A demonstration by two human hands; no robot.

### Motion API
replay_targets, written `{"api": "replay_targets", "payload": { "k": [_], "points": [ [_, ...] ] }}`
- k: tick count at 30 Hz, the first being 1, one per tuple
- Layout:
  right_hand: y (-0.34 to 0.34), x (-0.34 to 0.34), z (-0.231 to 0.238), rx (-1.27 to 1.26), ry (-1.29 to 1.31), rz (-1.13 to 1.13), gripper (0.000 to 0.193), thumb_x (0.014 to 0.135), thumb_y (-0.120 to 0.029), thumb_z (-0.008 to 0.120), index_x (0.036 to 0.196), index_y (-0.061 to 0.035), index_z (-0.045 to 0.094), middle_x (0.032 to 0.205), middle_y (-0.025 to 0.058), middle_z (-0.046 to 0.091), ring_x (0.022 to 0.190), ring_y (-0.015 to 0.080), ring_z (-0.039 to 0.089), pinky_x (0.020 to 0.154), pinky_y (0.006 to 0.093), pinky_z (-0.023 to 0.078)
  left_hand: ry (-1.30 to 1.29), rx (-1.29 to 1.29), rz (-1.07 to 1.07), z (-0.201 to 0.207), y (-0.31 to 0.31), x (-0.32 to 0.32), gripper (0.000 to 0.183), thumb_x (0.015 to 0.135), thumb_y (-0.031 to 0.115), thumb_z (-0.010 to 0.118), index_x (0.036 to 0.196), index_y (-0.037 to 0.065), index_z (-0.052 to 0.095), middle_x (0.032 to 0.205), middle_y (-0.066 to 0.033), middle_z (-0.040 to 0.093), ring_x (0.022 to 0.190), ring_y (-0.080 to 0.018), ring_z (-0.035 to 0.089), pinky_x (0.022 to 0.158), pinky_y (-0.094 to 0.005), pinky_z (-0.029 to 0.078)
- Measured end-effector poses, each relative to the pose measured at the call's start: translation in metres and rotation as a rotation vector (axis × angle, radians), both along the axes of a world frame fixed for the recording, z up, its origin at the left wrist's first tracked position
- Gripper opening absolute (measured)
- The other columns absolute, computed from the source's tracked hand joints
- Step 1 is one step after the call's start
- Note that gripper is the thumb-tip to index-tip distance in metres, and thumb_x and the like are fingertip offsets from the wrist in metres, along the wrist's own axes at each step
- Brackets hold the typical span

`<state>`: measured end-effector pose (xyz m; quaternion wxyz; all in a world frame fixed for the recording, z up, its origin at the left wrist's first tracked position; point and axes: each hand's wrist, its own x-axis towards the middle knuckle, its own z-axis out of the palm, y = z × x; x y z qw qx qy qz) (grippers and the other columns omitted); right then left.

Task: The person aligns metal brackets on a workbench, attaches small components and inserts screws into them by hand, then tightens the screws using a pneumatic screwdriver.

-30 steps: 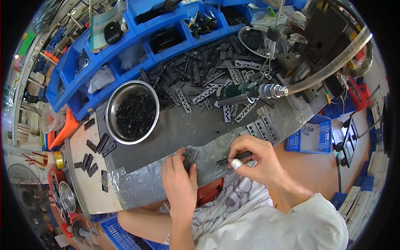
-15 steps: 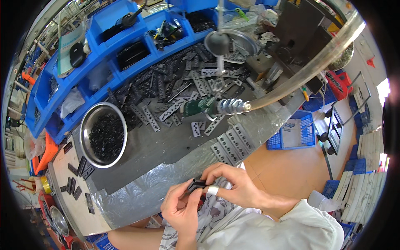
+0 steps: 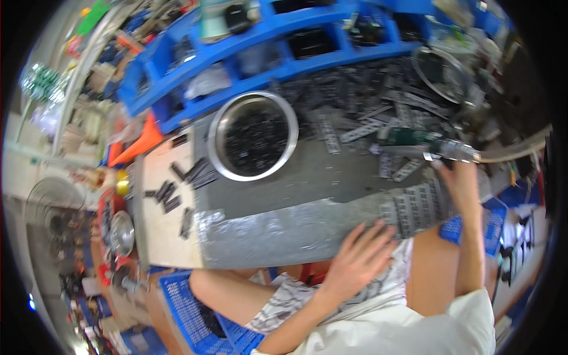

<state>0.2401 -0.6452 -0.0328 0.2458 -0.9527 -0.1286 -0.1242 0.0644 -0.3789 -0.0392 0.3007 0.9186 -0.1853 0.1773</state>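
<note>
My left hand (image 3: 362, 257) is at the table's front edge, fingers stretched out and slightly spread. Its fingertips lie beside a row of flat grey plates with holes (image 3: 414, 207); blur hides whether they touch. My right hand (image 3: 460, 182) reaches up to the green air tool (image 3: 408, 137), just below its metal hose fitting (image 3: 460, 151). Those fingers are smeared and partly hidden, so their grip on the tool is unclear. A large steel bowl (image 3: 214, 151) of small black parts stands left of my hands.
Blue bins (image 3: 260, 77) line the back. A heap of dark perforated plates (image 3: 349, 89) lies before them, with a smaller steel bowl (image 3: 468, 97) at the right. Several black pieces (image 3: 168, 195) rest on the pale board at left. The tool's hose (image 3: 520, 151) runs off rightward.
My hands have parted from the small black piece they held together. The right went up to the air tool, the left to the plate row. The view has swung left.
</note>
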Motion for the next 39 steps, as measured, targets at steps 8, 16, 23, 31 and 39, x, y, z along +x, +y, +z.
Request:
{"api": "replay_targets", "payload": {
  "k": [8, 16, 23, 31, 39],
  "points": [
    [-0.065, 0.020, -0.028, 0.540, 0.218, -0.013, 0.028, 0.099, -0.009, 0.071, 0.125, 0.0003, 0.066, 0.102, 0.0037, 0.068, 0.089, 0.0115, 0.063, 0.078, 0.0304, 0.052, 0.101, -0.091, 0.763, 0.036, 0.168, -0.017, 0.021, 0.094, 0.007, 0.069, 0.114, 0.004, 0.074, 0.109, -0.0169, 0.076, 0.099, -0.0371, 0.073, 0.089, -0.0446, 0.058],
    [-0.006, -0.039, 0.027, 0.968, 0.390, 0.037, 0.024, 0.087, -0.004, 0.070, 0.109, -0.0062, 0.061, 0.107, 0.0028, 0.056, 0.081, 0.0094, 0.061, 0.067, 0.0235, 0.051, 0.356, 0.166, 0.992, 0.022, 0.359, -0.048, 0.031, 0.087, 0.010, 0.081, 0.116, -0.001, 0.078, 0.099, -0.0201, 0.078, 0.086, -0.0337, 0.076, 0.082, -0.0412, 0.059],
    [0.037, -0.086, 0.037, 0.929, 0.448, 0.075, 0.019, 0.083, 0.010, 0.073, 0.099, 0.0027, 0.065, 0.103, 0.0071, 0.063, 0.090, 0.0135, 0.066, 0.078, 0.0276, 0.061, 0.408, 0.160, 0.946, 0.033, 0.351, -0.041, 0.021, 0.088, 0.006, 0.077, 0.108, -0.001, 0.078, 0.099, -0.0201, 0.078, 0.089, -0.0328, 0.077, 0.082, -0.0408, 0.058],
    [0.067, -0.114, 0.029, 1.035, 0.567, 0.109, 0.018, 0.083, 0.010, 0.080, 0.094, 0.0033, 0.067, 0.102, 0.0119, 0.072, 0.093, 0.0156, 0.070, 0.085, 0.0292, 0.057, 0.373, 0.218, 0.866, 0.034, 0.329, -0.045, 0.023, 0.083, 0.005, 0.081, 0.106, 0.000, 0.076, 0.096, -0.0187, 0.076, 0.089, -0.0343, 0.075, 0.083, -0.0422, 0.058],
    [0.072, -0.126, 0.035, 1.055, 0.579, 0.164, 0.022, 0.083, 0.009, 0.080, 0.098, 0.0023, 0.065, 0.103, 0.0123, 0.072, 0.094, 0.0164, 0.070, 0.085, 0.0304, 0.057, 0.247, -0.057, 1.097, 0.043, 0.385, -0.056, 0.022, 0.090, 0.002, 0.076, 0.112, -0.002, 0.076, 0.094, -0.0121, 0.078, 0.085, -0.0185, 0.075, 0.074, -0.0329, 0.058]
  ]
}}
